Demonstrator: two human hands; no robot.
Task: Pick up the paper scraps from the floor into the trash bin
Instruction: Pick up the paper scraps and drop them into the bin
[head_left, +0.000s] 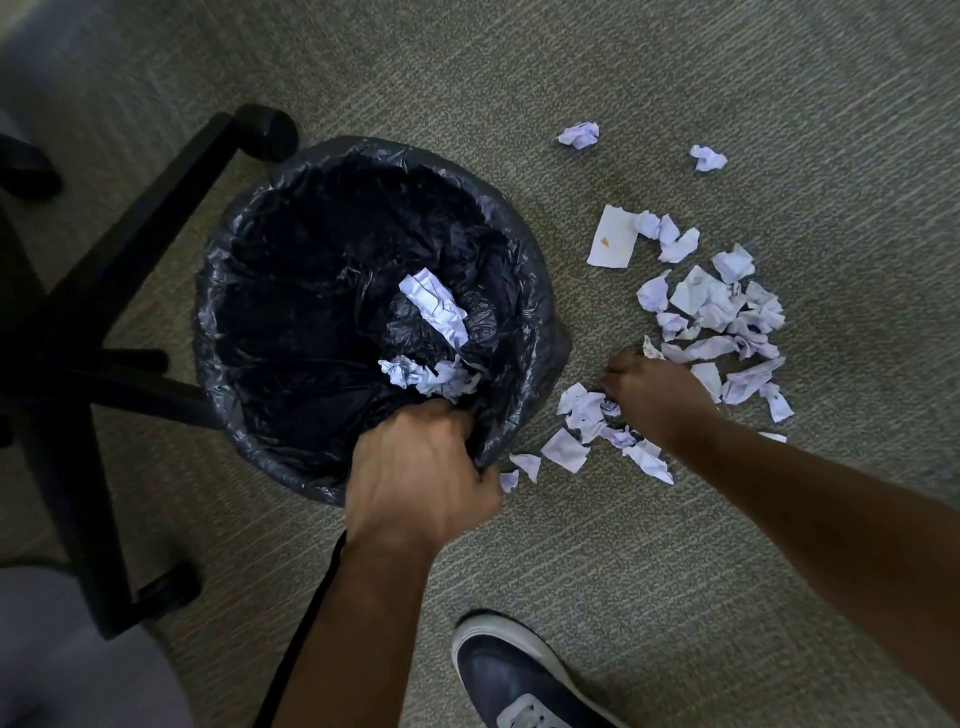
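A round trash bin (249, 218) lined with a black plastic bag stands on the carpet left of centre. Two crumpled white papers (434, 306) lie inside it. My left hand (418, 467) grips the bin's near rim and the bag. Several white paper scraps (722, 306) are scattered on the carpet to the right of the bin. My right hand (652, 392) is down among the near scraps (582, 415), fingers curled over some of them. Two separate crumpled balls (579, 135) lie farther away.
A black office chair base (104, 291) with castors stands left of the bin, one leg touching its far rim. My dark shoe (514, 675) is on the carpet at the bottom centre. A black cord (306, 623) runs along my left forearm.
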